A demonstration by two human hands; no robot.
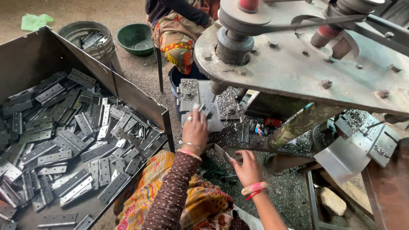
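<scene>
My left hand (195, 130) reaches forward and presses a small metal hinge piece (203, 109) onto the grey work plate (213, 121) under the drilling machine. A ring and bangles show on that hand. Closer to me, my right hand (246, 167) grips another flat metal hinge (221, 152), held tilted just above the shavings-covered bench. A pink bangle sits on that wrist. My patterned yellow clothing fills the bottom centre.
A large metal bin (128, 91) heaped with several grey hinges fills the left. The machine's heavy round plate (298, 68) with pulleys and a belt overhangs the top right. Another seated person (179, 30) is behind, beside a bucket (87, 36) and green bowl (135, 38).
</scene>
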